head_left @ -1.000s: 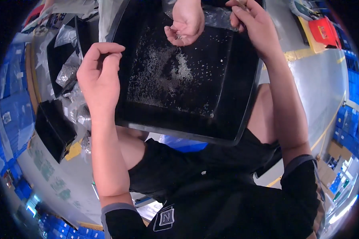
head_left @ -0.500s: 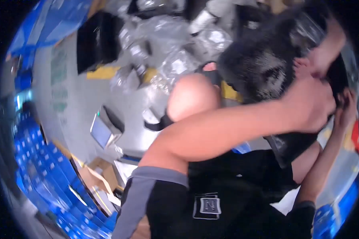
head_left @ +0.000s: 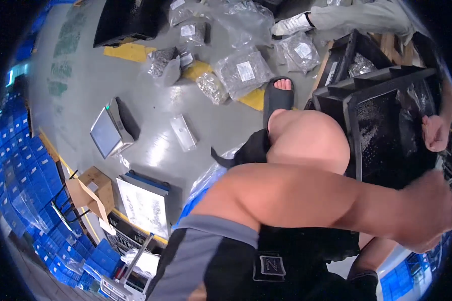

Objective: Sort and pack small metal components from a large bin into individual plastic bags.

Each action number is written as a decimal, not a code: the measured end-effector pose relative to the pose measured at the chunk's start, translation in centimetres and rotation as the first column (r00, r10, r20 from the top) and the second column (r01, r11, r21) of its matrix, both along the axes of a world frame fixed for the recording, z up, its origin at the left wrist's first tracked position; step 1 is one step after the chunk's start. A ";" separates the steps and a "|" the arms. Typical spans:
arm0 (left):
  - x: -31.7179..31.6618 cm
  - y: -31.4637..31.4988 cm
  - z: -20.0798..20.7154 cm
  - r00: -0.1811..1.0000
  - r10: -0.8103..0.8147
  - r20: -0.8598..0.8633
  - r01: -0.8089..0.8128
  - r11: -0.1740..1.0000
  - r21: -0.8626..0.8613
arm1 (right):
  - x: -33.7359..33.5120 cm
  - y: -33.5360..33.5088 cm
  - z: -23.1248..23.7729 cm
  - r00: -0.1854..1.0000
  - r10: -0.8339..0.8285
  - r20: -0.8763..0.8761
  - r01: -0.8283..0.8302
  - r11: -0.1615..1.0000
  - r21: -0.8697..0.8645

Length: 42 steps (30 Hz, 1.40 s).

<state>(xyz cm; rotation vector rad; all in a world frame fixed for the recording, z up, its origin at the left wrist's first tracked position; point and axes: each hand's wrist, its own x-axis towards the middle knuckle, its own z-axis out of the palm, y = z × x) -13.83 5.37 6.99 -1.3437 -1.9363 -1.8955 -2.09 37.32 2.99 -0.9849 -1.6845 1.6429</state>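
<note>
Black plastic bin (head_left: 394, 163) holds scattered grains (head_left: 369, 135); left hand (head_left: 429, 210) blurs near its rim, right hand hides; I cannot tell either's grip.

black shirt (head_left: 306, 271), grey-and-black sleeve (head_left: 196, 246), dark sandal (head_left: 272, 98)

I see the person's left hand (head_left: 429, 213), blurred, near the black tray (head_left: 394, 163); a co-worker's hand (head_left: 436, 134) is at its far right side. Filled clear bags (head_left: 241, 75) lie far, blue boxes (head_left: 32, 165) left.
</note>
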 end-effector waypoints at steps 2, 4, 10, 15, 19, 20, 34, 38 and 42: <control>-2.8 -3.9 -1.4 0.974 0.226 0.000 -0.226 0.974 0.013 | 1.2 0.0 1.2 0.997 -0.077 -0.029 0.078 0.997 0.024; -4.4 -9.5 -6.3 0.823 0.140 0.550 -0.282 0.942 0.183 | -2.4 4.1 -1.0 0.986 -0.143 -0.088 0.145 0.989 0.020; -3.7 -24.5 -32.1 0.538 0.835 0.118 -0.066 0.181 -0.981 | -0.3 13.5 -2.7 0.795 0.501 -0.342 -0.582 0.789 -0.197; -6.2 -22.4 -35.3 0.529 0.819 0.220 0.144 0.169 -0.975 | -3.0 6.9 -2.0 0.984 0.068 -0.163 -0.087 0.990 -0.114; -6.6 -21.9 -36.6 0.613 0.764 0.198 0.247 0.053 -0.968 | -2.4 9.1 -2.2 0.932 0.257 -0.255 -0.313 0.926 -0.212; -6.3 -22.0 -36.9 0.631 0.757 0.169 0.242 0.015 -0.970 | -2.1 9.8 -2.2 0.896 0.332 -0.295 -0.407 0.879 -0.248; -5.5 -21.8 -35.9 0.615 0.743 0.265 0.345 0.049 -0.937 | -5.8 0.0 -1.9 0.981 0.022 -0.190 -0.045 0.992 -0.114; -5.7 -21.6 -36.4 0.627 0.736 0.254 0.328 0.045 -0.944 | -3.3 5.9 -1.5 0.943 0.204 -0.262 -0.259 0.947 -0.193; -5.5 -21.7 -36.1 0.621 0.736 0.270 0.353 0.045 -0.935 | -5.4 -0.4 -1.2 0.980 -0.050 -0.192 0.033 0.995 -0.089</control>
